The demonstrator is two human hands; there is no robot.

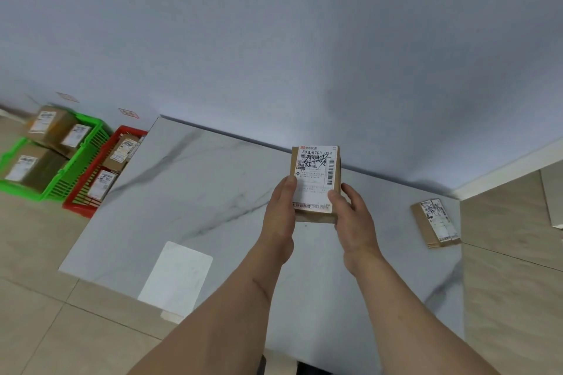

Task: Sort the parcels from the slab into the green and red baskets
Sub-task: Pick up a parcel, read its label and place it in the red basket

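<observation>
A small brown cardboard parcel (pixel 316 173) with a white shipping label is held up above the marble slab (pixel 189 192), label facing me. My left hand (pixel 281 213) grips its left edge and my right hand (pixel 350 216) grips its lower right corner. A second labelled parcel (pixel 434 222) lies flat near the slab's right edge. On the floor at the far left stands the green basket (pixel 79 164) with three boxes in it. Right beside it the red basket (pixel 82 204) holds several smaller parcels.
The slab stands against a pale blue wall (pixel 274 39). A white rectangular sheet (pixel 176 277) lies at the slab's near edge. Beige floor tiles (pixel 45 313) surround the slab on the left and right. Two small red-edged stickers (pixel 129 113) are on the wall above the baskets.
</observation>
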